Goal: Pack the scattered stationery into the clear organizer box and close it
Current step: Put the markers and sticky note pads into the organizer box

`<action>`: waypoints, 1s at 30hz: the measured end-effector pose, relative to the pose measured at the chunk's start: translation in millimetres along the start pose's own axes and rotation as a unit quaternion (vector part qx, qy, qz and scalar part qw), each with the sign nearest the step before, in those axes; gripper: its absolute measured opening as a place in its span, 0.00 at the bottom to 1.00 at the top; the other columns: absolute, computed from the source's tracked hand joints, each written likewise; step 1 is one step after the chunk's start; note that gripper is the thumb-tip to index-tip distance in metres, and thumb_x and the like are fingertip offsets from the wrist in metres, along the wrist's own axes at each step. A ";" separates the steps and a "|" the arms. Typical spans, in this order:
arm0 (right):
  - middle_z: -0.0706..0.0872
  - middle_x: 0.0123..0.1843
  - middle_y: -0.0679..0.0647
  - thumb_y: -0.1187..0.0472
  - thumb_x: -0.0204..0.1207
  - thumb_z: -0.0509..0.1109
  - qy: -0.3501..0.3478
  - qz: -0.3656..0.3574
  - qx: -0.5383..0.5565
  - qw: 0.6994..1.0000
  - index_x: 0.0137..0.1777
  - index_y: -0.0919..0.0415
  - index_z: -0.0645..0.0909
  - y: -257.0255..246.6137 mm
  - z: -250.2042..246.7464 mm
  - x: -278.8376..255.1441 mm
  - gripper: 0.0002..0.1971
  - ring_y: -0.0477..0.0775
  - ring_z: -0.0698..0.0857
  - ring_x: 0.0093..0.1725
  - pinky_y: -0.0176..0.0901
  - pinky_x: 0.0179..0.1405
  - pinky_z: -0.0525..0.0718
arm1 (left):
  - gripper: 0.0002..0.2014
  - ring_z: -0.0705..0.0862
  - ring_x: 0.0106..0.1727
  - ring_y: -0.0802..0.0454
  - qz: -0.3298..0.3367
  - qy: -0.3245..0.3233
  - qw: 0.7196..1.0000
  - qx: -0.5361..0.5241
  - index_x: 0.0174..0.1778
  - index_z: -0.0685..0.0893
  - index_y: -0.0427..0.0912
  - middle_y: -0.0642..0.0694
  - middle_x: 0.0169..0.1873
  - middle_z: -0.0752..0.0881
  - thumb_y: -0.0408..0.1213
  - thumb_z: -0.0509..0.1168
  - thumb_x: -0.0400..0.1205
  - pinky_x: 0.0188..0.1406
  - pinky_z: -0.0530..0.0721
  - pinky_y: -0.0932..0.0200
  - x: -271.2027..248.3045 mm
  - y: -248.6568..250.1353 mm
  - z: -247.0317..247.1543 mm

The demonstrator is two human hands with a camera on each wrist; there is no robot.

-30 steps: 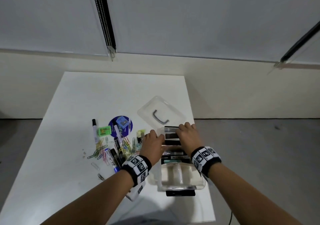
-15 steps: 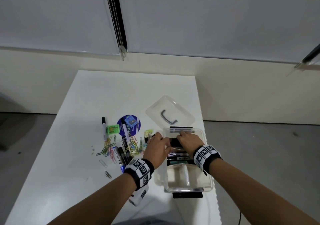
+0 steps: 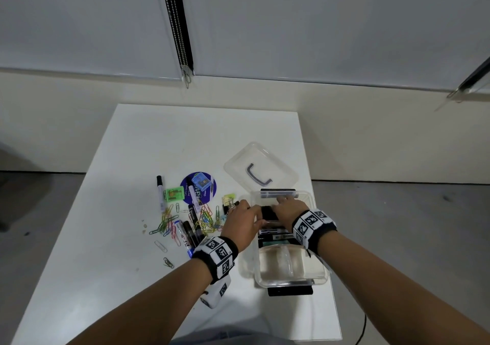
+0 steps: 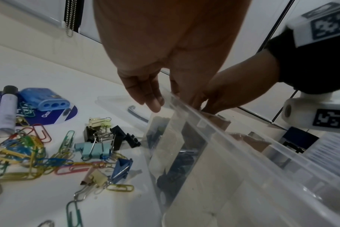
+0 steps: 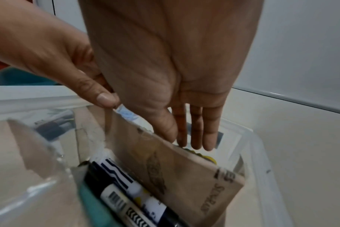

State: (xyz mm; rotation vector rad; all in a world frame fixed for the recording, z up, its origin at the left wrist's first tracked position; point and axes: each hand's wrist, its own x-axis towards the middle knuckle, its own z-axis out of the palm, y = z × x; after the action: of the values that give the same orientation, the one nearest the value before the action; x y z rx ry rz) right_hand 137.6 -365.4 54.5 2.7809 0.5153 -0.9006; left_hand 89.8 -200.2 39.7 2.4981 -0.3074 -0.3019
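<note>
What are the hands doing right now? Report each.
Left hand: thumb on top corner of the brown packet; grip cannot be told.
Right hand: open, straight fingers behind the brown packet.

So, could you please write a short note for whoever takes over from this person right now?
Left hand: thumb on the top corner of the brown flat cardboard packet, fingers straight at the rim of the clear plastic organizer box.
Right hand: straight fingers reach down behind the packet, inside the box.
Done: black-and-white markers lie in the box beside the packet.
Left: coloured paper clips, binder clips, loose markers, green case and blue sharpener on the white table; then fit the clear lid.
</note>
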 end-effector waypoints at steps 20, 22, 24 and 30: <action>0.87 0.53 0.61 0.65 0.79 0.59 0.131 0.009 0.316 0.939 0.53 0.61 0.81 -139.6 -49.7 5.8 0.10 0.64 0.86 0.52 0.49 0.49 0.84 | 0.08 0.84 0.51 0.37 -0.253 -0.002 0.967 0.036 0.54 0.74 0.37 0.36 0.52 0.85 0.38 0.59 0.84 0.44 0.80 0.49 -39.7 -130.5 -43.4; 0.86 0.57 0.64 0.65 0.80 0.59 0.076 0.031 0.344 0.935 0.57 0.64 0.79 -175.3 -28.6 20.7 0.11 0.65 0.85 0.56 0.49 0.50 0.83 | 0.18 0.83 0.59 0.36 -0.320 -0.029 0.947 0.006 0.61 0.73 0.35 0.36 0.59 0.83 0.45 0.63 0.82 0.52 0.80 0.50 -48.5 -148.1 -38.2; 0.84 0.61 0.66 0.65 0.80 0.59 0.036 0.058 0.375 0.925 0.62 0.65 0.76 -198.2 -5.8 32.5 0.13 0.66 0.84 0.59 0.53 0.55 0.83 | 0.24 0.83 0.61 0.36 -0.351 -0.041 0.934 -0.053 0.67 0.70 0.35 0.37 0.61 0.82 0.45 0.65 0.81 0.53 0.79 0.54 -52.9 -156.3 -27.3; 0.82 0.63 0.61 0.55 0.77 0.68 0.022 0.115 0.390 0.913 0.71 0.59 0.69 -221.1 28.6 52.5 0.24 0.64 0.85 0.61 0.56 0.58 0.84 | 0.16 0.86 0.48 0.36 -0.370 -0.047 0.920 -0.122 0.54 0.72 0.35 0.35 0.51 0.84 0.40 0.69 0.79 0.45 0.85 0.47 -63.4 -174.1 -21.9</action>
State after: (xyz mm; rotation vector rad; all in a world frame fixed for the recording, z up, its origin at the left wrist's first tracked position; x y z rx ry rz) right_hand 79.2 -154.2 -12.3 3.4490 -0.2453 -1.1846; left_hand 62.0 -32.0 -36.1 2.2524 0.6279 -0.7112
